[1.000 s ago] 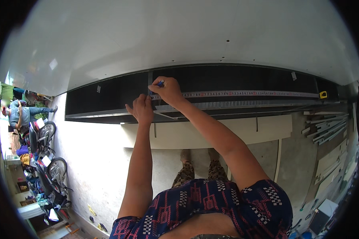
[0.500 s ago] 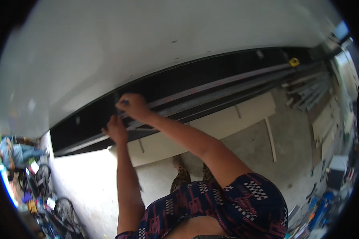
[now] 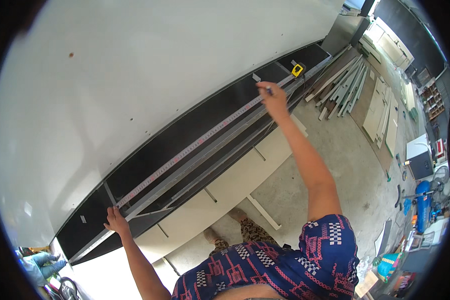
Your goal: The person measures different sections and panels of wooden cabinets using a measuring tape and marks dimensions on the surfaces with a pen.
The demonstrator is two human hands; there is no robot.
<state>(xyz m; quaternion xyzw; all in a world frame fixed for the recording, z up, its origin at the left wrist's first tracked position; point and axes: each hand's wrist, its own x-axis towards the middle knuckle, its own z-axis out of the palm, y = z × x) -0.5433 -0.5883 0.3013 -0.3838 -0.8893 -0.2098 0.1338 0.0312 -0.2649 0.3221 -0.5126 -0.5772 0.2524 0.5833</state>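
Two hands are set well apart: the left hand (image 3: 116,222) has bent fingers at one end of the tape (image 3: 202,140), and I cannot tell whether they pinch or only press; the right hand (image 3: 274,102) is closed on a small pen (image 3: 269,91) near the tape's other end, its contact with the tape unclear. One white panel (image 3: 110,75) fills the upper left, its curved edge bordering one long black bay (image 3: 220,107). Along the bay's near edge runs a grey rail (image 3: 185,172), and two crossbars (image 3: 109,192) span it, one toward each end. Beside the bay lies one cream board (image 3: 235,185) with three dark slits; past its right edge, grey floor (image 3: 325,160) gives room around the right forearm. Farther right is a pile of strips (image 3: 342,87), overlapping too much to count, and one loose strip (image 3: 264,212) lies near two feet (image 3: 238,215). The single tape lies lengthwise over the bay, its one yellow case (image 3: 297,70) near the right crossbar.
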